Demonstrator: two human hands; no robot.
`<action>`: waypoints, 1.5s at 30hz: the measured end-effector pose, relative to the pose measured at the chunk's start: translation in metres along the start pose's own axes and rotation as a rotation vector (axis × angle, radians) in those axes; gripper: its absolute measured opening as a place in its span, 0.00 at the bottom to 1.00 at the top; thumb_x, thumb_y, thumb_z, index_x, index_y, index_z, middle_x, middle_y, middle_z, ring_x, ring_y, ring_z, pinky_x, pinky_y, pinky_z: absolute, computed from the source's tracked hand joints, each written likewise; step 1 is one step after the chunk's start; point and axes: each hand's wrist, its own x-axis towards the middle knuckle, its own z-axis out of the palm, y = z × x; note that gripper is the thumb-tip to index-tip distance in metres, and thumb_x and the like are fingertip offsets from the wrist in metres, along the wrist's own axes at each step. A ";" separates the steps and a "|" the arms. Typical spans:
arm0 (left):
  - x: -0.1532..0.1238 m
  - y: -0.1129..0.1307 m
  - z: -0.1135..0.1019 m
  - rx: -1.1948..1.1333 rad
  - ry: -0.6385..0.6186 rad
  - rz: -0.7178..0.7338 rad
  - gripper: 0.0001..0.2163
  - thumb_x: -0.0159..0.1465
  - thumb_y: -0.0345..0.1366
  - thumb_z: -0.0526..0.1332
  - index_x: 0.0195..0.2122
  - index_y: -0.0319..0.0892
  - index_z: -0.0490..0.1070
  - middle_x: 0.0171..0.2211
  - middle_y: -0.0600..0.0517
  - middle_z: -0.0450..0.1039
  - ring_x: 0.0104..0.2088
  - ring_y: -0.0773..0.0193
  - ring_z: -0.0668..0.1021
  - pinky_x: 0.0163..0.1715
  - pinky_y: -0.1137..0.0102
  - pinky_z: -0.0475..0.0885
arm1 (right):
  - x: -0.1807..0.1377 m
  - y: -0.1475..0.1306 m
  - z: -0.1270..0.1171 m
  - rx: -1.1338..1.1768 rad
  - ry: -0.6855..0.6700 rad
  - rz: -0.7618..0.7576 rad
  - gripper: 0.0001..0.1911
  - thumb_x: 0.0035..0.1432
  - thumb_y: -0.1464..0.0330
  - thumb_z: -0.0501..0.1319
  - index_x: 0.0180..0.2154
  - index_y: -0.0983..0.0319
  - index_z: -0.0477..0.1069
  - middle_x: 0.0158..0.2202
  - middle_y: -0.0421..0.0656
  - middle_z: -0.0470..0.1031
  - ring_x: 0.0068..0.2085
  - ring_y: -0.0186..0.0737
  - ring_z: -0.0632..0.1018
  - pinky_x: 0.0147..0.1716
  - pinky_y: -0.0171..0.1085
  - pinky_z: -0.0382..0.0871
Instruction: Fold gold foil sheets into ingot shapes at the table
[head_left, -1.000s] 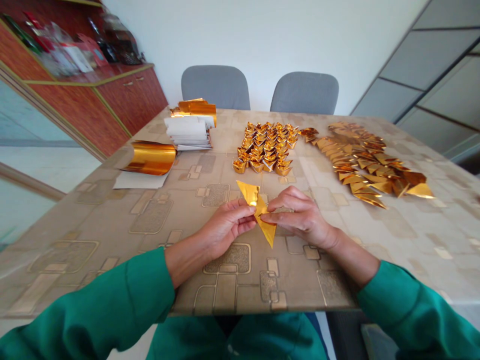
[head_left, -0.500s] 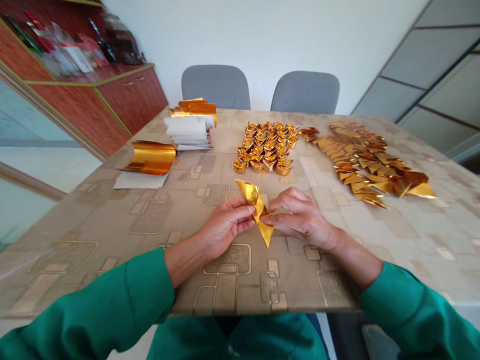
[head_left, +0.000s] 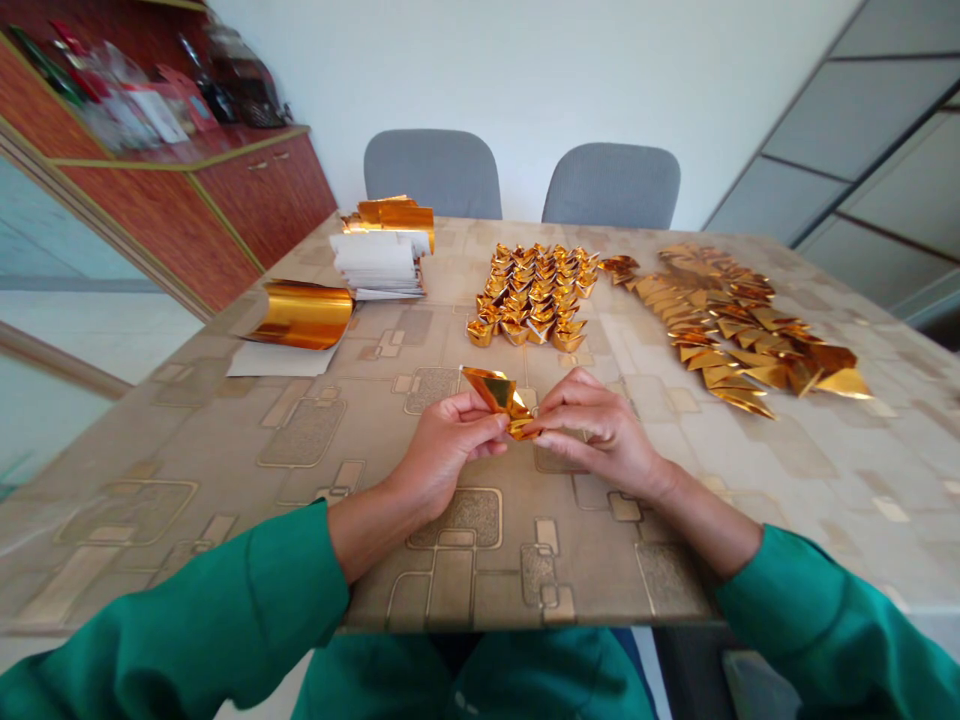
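Observation:
A folded piece of gold foil paper [head_left: 496, 394] is pinched between both hands just above the table [head_left: 225, 450]. My left hand [head_left: 444, 452] grips its left side with thumb and fingers closed. My right hand [head_left: 600, 432] pinches its right end, fingers curled together. Both sleeves are green. Behind the hands lies a block of finished gold paper ingots [head_left: 534, 296] set in rows. To the right spreads a heap of folded gold triangles [head_left: 731, 330].
A stack of white-backed gold sheets [head_left: 384, 255] and a curled gold sheet [head_left: 300, 318] lie at the back left. Two grey chairs [head_left: 433, 172] stand behind the table. A red wooden cabinet [head_left: 210, 200] with clutter is at the left.
The lower point of the gold paper, which hung below the hands, has been folded up. The piece is now compact and lies more level between the fingertips.

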 end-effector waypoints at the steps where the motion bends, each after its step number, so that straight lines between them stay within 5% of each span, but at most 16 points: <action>1: -0.001 -0.001 0.000 0.001 -0.015 0.014 0.10 0.49 0.33 0.73 0.31 0.37 0.76 0.29 0.53 0.78 0.26 0.73 0.76 0.27 0.78 0.71 | 0.000 -0.001 0.002 0.043 0.023 0.068 0.06 0.63 0.64 0.64 0.37 0.60 0.77 0.31 0.41 0.77 0.35 0.37 0.73 0.38 0.39 0.66; 7: -0.007 -0.002 0.003 0.024 -0.089 -0.011 0.13 0.52 0.35 0.73 0.38 0.38 0.77 0.35 0.48 0.81 0.34 0.66 0.81 0.33 0.76 0.73 | 0.000 -0.001 0.010 0.182 0.095 0.413 0.11 0.61 0.65 0.63 0.26 0.61 0.70 0.25 0.38 0.72 0.28 0.33 0.69 0.30 0.34 0.62; 18: -0.007 -0.002 0.003 0.039 -0.135 -0.030 0.11 0.55 0.34 0.72 0.38 0.38 0.77 0.35 0.48 0.81 0.36 0.65 0.82 0.36 0.74 0.74 | -0.001 -0.002 0.014 0.177 0.117 0.516 0.12 0.58 0.65 0.63 0.25 0.62 0.69 0.22 0.36 0.70 0.25 0.30 0.67 0.26 0.32 0.58; 22: -0.004 -0.002 0.003 -0.029 -0.114 -0.078 0.11 0.54 0.33 0.72 0.38 0.37 0.76 0.36 0.47 0.81 0.36 0.64 0.82 0.36 0.73 0.75 | -0.001 -0.004 0.011 0.173 0.131 0.446 0.10 0.61 0.64 0.63 0.28 0.61 0.71 0.25 0.38 0.72 0.27 0.32 0.70 0.28 0.33 0.62; 26: 0.001 -0.001 0.000 -0.144 -0.045 -0.085 0.09 0.54 0.29 0.71 0.35 0.38 0.76 0.34 0.51 0.80 0.34 0.68 0.81 0.39 0.73 0.76 | -0.001 -0.004 0.004 0.102 0.082 0.167 0.05 0.60 0.65 0.65 0.38 0.59 0.75 0.34 0.41 0.77 0.38 0.39 0.75 0.41 0.41 0.66; 31: 0.002 0.002 -0.003 -0.183 -0.020 -0.049 0.08 0.53 0.29 0.71 0.33 0.39 0.76 0.33 0.54 0.79 0.34 0.70 0.80 0.39 0.74 0.76 | -0.001 -0.002 0.002 0.107 0.049 0.108 0.17 0.59 0.70 0.65 0.50 0.59 0.70 0.43 0.45 0.74 0.44 0.42 0.73 0.44 0.43 0.68; 38: 0.000 0.002 -0.002 -0.101 0.002 -0.032 0.10 0.51 0.32 0.73 0.33 0.38 0.76 0.31 0.54 0.78 0.32 0.71 0.79 0.35 0.75 0.76 | -0.004 0.000 0.001 0.190 -0.079 0.119 0.09 0.62 0.69 0.64 0.45 0.59 0.74 0.38 0.43 0.75 0.41 0.38 0.74 0.41 0.40 0.70; 45: -0.006 0.000 0.001 0.019 -0.082 0.029 0.10 0.52 0.35 0.73 0.33 0.38 0.77 0.31 0.51 0.79 0.31 0.69 0.79 0.33 0.75 0.74 | -0.003 -0.004 0.005 0.300 -0.064 0.149 0.05 0.61 0.65 0.66 0.38 0.60 0.75 0.32 0.41 0.76 0.36 0.35 0.75 0.37 0.37 0.68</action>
